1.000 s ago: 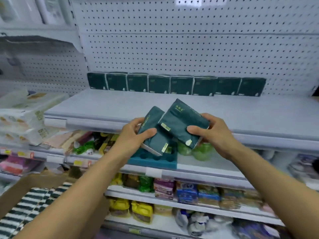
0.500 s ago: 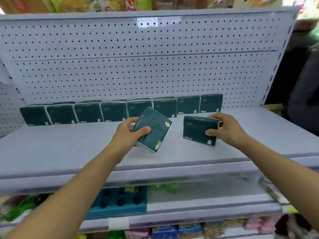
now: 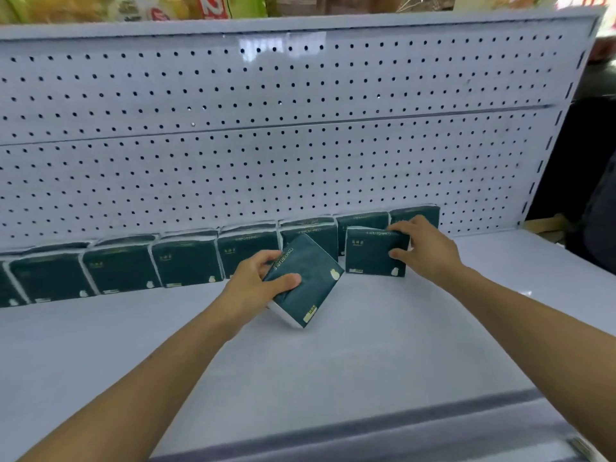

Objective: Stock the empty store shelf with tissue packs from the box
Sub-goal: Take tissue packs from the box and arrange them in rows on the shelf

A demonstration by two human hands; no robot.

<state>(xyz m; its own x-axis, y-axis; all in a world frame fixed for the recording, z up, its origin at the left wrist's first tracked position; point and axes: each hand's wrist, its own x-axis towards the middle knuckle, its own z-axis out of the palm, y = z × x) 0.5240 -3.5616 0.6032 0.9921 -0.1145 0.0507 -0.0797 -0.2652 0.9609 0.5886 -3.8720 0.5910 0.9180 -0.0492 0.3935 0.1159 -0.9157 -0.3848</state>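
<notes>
Shelf [image 3: 333, 368]: smooth pale grey metal, flat, with a darker strip along the front edge. Behind it a white pegboard [image 3: 266, 145], holes in regular rows, one horizontal seam across it.

Packs: flat, soft-cornered rectangles in dark green glossy wrap, small gold print, white paper showing at the sides. A row [image 3: 186, 265] stands upright along the shelf's back edge, faces forward, packs touching one another, running from the left edge most of the way right.

Your left hand [image 3: 256, 288] grips a tilted pack [image 3: 305, 285], thumb across its face, fingers curled round the upper edge; one corner points down at the shelf, near the middle.

Your right hand [image 3: 423, 251] holds an upright pack [image 3: 373, 253] by its right end, fingers over the top, just in front of the row's right end and hiding part of it.

Right of the pegboard the room is dark and unclear. Blurred coloured packaging [image 3: 133, 6] sits above the pegboard's top edge.
</notes>
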